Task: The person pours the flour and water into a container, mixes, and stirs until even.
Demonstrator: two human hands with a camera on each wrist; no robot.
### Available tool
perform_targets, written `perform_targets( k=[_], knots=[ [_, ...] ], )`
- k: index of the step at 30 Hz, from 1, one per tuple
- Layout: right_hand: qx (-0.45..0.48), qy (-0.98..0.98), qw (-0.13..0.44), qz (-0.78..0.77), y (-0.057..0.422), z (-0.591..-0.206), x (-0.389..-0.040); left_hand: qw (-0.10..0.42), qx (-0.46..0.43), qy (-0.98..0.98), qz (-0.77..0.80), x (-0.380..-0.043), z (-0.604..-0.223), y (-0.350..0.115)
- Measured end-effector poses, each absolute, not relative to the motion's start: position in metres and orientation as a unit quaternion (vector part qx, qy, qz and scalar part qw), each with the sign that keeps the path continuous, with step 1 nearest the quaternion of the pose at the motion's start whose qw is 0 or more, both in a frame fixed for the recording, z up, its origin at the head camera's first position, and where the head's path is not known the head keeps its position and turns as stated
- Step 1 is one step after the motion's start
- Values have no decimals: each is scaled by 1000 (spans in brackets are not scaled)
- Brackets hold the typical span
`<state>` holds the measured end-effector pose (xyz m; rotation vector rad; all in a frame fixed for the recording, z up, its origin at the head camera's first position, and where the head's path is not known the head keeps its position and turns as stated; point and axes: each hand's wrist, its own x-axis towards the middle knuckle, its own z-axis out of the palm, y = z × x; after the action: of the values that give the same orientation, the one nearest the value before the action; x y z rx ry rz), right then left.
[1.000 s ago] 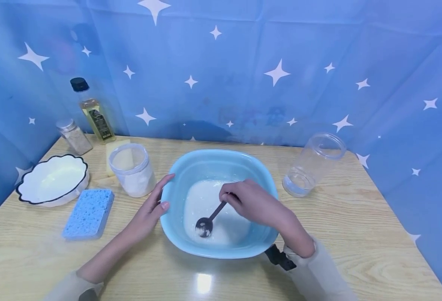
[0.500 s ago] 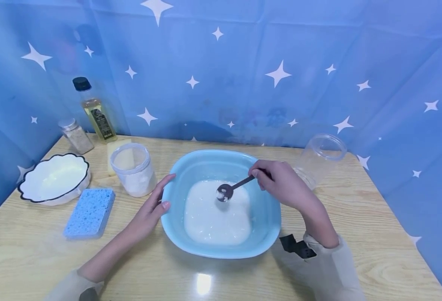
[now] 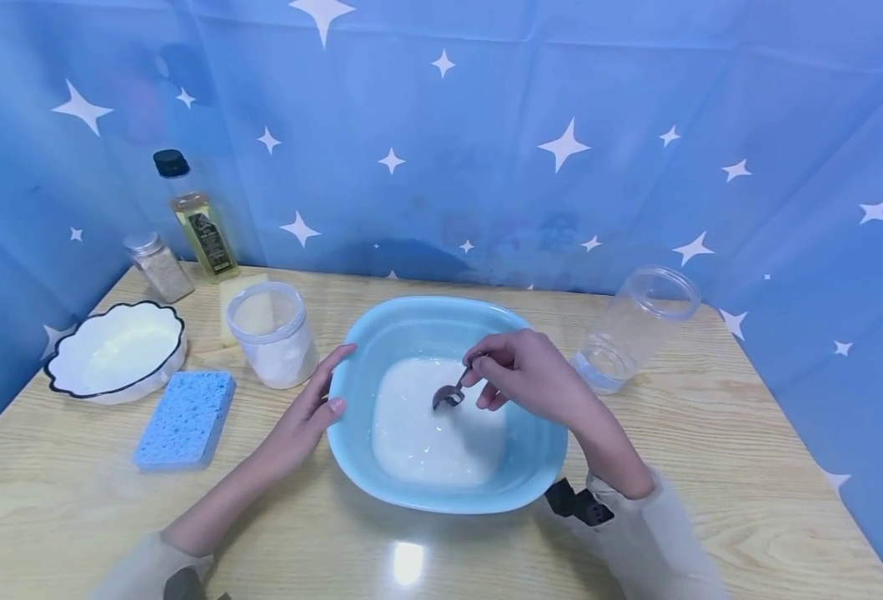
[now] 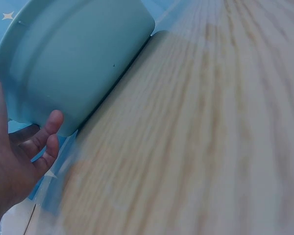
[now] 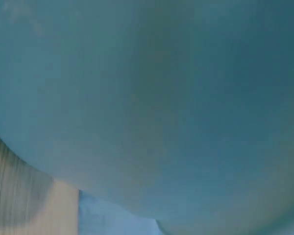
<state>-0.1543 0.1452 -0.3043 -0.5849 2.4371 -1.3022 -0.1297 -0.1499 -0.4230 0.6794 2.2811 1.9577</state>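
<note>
A light blue plastic basin [image 3: 441, 498] with white, milky-looking contents [image 3: 426, 450] stands mid-table. At its left side my left hand [image 3: 302, 417] holds the rim, thumb at the edge. In the left wrist view the fingers [image 4: 54, 125] bend against the outer wall. Over the basin my right hand [image 3: 524, 371] pinches the handle of a dark spoon [image 3: 449, 396]. The spoon's bowl tilts down at the white surface; whether it dips in cannot be told. Blurred blue basin wall [image 5: 137, 98] fills most of the right wrist view, where no hand shows.
Left of the basin stand a jar of white powder [image 3: 279, 358], a blue sponge [image 3: 186, 421], a scalloped white dish [image 3: 118, 350], a shaker [image 3: 159, 267], an oil bottle [image 3: 207, 233] and a pale yellow block [image 3: 231, 292]. A clear water-holding container [image 3: 629, 333] stands at right.
My right hand first lifted the spoon to the right, then came back left over the basin with the spoon's bowl turned downward. The left hand has stayed at the rim.
</note>
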Motion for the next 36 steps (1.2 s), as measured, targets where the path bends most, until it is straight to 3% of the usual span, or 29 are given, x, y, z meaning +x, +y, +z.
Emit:
perform_targets(
  k=[7,10,19,28,36],
  knots=[
    [-211,923,45,-318,152,-300,-154,30,227,742,630,-131,-422,-151],
    [-204,946,26,-250,158,-296,-155,31,229,741,631,-131,-421,-152],
    [-222,925,95,-295,161,-290,-160,41,224,738,635,-131,-423,-151],
    [-243,923,127,-272,116,-302,-201,26,223,741,632,-129,-425,-151],
    [-197,951,125,-204,156,-292,-197,35,224,739,634,-129,-425,-150]
  ],
)
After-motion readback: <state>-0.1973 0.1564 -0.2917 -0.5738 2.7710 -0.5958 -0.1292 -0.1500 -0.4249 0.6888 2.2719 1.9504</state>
